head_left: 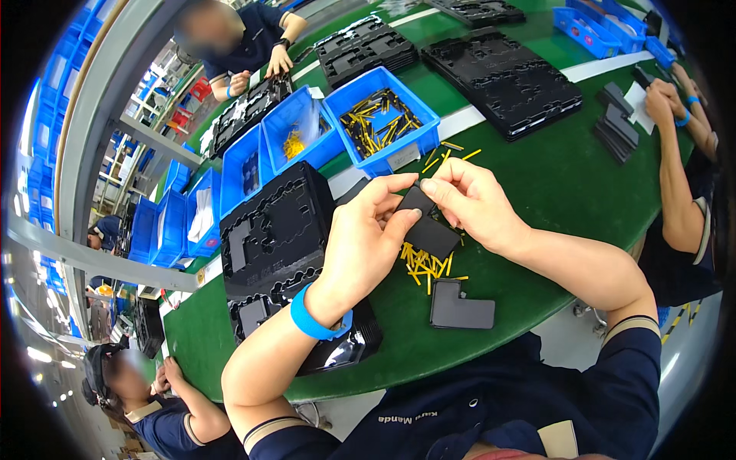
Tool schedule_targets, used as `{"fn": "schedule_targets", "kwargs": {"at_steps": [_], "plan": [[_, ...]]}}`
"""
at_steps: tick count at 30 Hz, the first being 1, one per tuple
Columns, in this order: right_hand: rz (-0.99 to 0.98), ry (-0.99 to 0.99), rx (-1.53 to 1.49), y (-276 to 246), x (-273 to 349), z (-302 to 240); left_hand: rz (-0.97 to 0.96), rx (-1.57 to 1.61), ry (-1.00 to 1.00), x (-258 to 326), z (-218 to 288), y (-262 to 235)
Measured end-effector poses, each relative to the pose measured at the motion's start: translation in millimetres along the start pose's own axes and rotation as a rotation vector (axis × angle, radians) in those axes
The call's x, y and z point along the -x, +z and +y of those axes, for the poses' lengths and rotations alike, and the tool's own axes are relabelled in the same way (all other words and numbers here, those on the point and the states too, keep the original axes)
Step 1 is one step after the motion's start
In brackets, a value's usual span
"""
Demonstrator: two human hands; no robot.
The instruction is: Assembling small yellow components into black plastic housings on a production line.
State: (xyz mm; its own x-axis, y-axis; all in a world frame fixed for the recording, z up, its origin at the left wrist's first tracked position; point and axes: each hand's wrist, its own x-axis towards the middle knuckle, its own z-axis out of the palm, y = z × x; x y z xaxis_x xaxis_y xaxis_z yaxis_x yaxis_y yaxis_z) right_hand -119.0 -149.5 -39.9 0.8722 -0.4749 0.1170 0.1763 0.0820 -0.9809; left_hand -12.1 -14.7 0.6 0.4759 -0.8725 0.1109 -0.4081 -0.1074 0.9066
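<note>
Green table (552,192) is curving through a busy assembly hall, with other people working along its far and right edges. Both of the person's hands are meeting over the middle of it. Left hand (368,238), wearing a blue wristband (310,318), is pinching a flat black L-shaped part (429,226) from the left; thumb and fingers are closing on its edge, grip clamped on the part. Right hand (471,203) is gripping the same part at its far top corner, fingertips pressing together on it, so the part is hanging between both hands just above the table.

Directly under the hands a loose scatter of small yellow pins (422,264) is lying on the green surface. A second black L-shaped part (458,307) is resting flat on the table, nearer to the person and just right of the pins, apart from both hands.

Left of the left hand a stack of black moulded trays (272,230) is sitting, with more trays nearer the table edge. Farther off, a blue bin (383,119) is holding more yellow pins, and another blue bin (295,138) is standing just to its left. Larger black trays (502,77) are lying at the far right.

A co-worker's hands (667,96) are working beside a small stack of black parts at the right edge.
</note>
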Motion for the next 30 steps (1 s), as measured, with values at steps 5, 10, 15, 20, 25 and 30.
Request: {"fn": "schedule_targets", "kwargs": {"at_steps": [5,10,15,20,25,30], "plan": [[-0.079,-0.014,0.042,-5.4,-4.1,-3.8,-0.041,0.133,-0.080,-3.2,0.1,-5.9],[-0.237,-0.078,0.129,-19.6,-12.9,-1.1,-0.082,0.102,-0.198,-9.7,-2.7,-20.4],[-0.242,-0.364,0.431,-21.9,-14.6,-3.7,-0.135,0.143,-0.193,-10.3,-10.9,-22.5],[-0.234,-0.446,0.511,-26.1,-14.7,-1.5,-0.166,0.157,-0.241,-7.9,-4.6,-20.4],[-0.304,-0.378,0.485,-27.1,-14.2,-5.6,-0.189,0.167,-0.279,-7.5,-4.3,-22.0],[-0.320,0.049,0.121,-28.2,-15.7,-7.2,-0.153,0.130,-0.219,-4.8,-0.2,-16.0]]}}
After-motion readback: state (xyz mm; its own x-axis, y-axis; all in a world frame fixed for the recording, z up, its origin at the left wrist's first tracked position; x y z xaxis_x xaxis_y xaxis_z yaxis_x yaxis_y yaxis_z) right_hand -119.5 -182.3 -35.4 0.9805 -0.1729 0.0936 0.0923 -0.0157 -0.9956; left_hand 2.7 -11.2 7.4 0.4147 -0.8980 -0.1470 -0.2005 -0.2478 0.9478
